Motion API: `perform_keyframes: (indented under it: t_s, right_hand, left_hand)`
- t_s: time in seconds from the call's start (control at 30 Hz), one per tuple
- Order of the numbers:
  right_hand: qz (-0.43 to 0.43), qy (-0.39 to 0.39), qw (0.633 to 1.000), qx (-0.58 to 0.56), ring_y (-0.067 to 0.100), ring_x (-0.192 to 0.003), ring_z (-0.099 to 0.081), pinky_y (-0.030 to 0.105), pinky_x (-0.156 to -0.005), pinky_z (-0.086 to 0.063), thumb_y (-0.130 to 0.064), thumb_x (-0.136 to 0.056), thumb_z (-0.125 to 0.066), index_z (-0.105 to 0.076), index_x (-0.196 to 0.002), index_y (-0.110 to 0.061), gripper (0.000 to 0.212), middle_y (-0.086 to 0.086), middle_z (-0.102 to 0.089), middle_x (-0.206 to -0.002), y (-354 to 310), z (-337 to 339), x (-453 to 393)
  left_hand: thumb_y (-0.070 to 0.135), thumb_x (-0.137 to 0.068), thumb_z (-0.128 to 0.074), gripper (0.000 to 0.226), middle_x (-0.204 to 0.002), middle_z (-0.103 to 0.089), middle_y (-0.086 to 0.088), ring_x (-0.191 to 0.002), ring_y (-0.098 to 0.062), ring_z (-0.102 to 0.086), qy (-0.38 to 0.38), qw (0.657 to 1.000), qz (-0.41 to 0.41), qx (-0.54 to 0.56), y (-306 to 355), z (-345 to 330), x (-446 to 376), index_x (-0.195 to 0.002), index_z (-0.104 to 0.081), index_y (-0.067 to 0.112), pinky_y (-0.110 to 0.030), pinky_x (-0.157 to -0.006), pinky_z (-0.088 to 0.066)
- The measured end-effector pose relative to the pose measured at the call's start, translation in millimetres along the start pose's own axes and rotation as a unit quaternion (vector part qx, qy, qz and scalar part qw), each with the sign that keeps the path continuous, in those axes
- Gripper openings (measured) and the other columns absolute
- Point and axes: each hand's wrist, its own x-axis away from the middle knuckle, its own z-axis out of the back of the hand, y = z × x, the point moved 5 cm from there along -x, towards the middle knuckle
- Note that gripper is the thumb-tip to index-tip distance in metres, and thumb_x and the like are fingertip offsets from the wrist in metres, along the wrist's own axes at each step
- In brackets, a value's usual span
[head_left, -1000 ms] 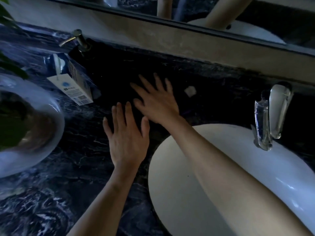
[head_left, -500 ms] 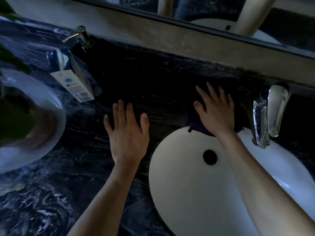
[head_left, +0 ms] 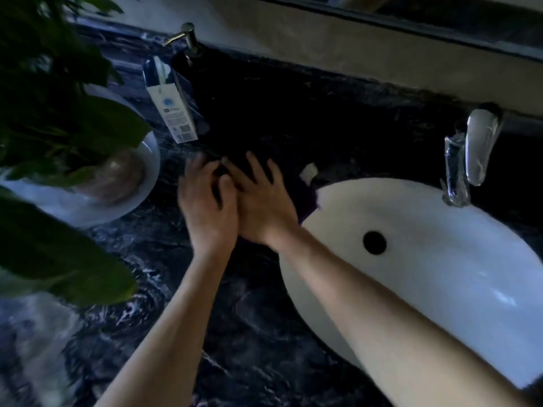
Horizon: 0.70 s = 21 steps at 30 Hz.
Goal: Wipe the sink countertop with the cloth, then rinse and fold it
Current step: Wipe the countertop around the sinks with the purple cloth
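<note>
Both hands lie side by side on the dark marble countertop (head_left: 164, 292). The right hand (head_left: 266, 205) presses flat, fingers straight, on the purple cloth (head_left: 308, 201); most of the cloth is lost in shadow, only its edge showing at the sink (head_left: 440, 259) rim, at the hand's 3 o'clock. The left hand (head_left: 207, 201) touches it, fingers blurred and slightly bent, gripping nothing visible. At 11 o'clock a carton (head_left: 173, 104) leans; leaves (head_left: 58, 92) hide the bowl (head_left: 141, 198)
</note>
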Motion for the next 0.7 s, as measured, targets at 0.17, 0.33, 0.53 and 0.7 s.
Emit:
perform_keyframes:
  t_s: [0.17,0.33,0.53,0.7]
  right_hand:
    - [0.02,-0.056,0.997,-0.043,0.035,-0.156,0.013,0.059,-0.123,0.007,-0.058,-0.099,-0.033,-0.006,-0.162,-0.029,0.075,-0.001,-0.004,-0.172,-83.3,-22.6,83.5]
    - [-0.038,-0.008,0.995,-0.088,0.038,-0.15,-0.023,0.056,-0.126,-0.009,-0.054,-0.093,-0.049,-0.04,-0.154,-0.017,0.072,0.014,-0.044,-0.157,-106.0,-39.4,195.9]
    - [-0.209,0.019,0.968,-0.141,0.033,-0.149,-0.033,0.053,-0.121,-0.026,-0.059,-0.089,-0.053,-0.036,-0.154,-0.021,0.077,0.008,-0.05,-0.154,-55.7,-57.5,327.2]
    - [-0.354,0.042,0.919,-0.165,0.031,-0.151,-0.032,0.057,-0.119,-0.029,-0.064,-0.1,-0.037,-0.043,-0.15,-0.038,0.057,-0.004,-0.042,-0.16,23.0,-72.9,435.0]
  left_hand:
    - [0.035,-0.097,-0.041,0.048,-0.143,-0.057,-0.016,-0.135,-0.034,-0.05,-0.065,0.993,0.022,-0.092,-21.4,52.0,57.8,-0.13,-0.06,0.005,-0.056,-0.113,-0.037]
    - [0.032,-0.099,-0.044,0.045,-0.142,-0.058,-0.015,-0.132,-0.032,-0.053,-0.203,0.967,-0.085,-0.131,11.0,31.3,128.4,-0.13,-0.06,0.005,-0.047,-0.111,-0.043]
    - [0.034,-0.102,-0.034,0.047,-0.144,-0.057,-0.011,-0.134,-0.027,-0.052,-0.324,0.928,-0.172,-0.07,82.9,-37.1,242.6,-0.131,-0.062,0.009,-0.044,-0.114,-0.038]
    - [0.038,-0.101,-0.03,0.051,-0.146,-0.054,-0.01,-0.134,-0.03,-0.051,-0.411,0.886,-0.208,-0.053,138.7,-96.3,322.2,-0.135,-0.057,0.01,-0.045,-0.112,-0.039]
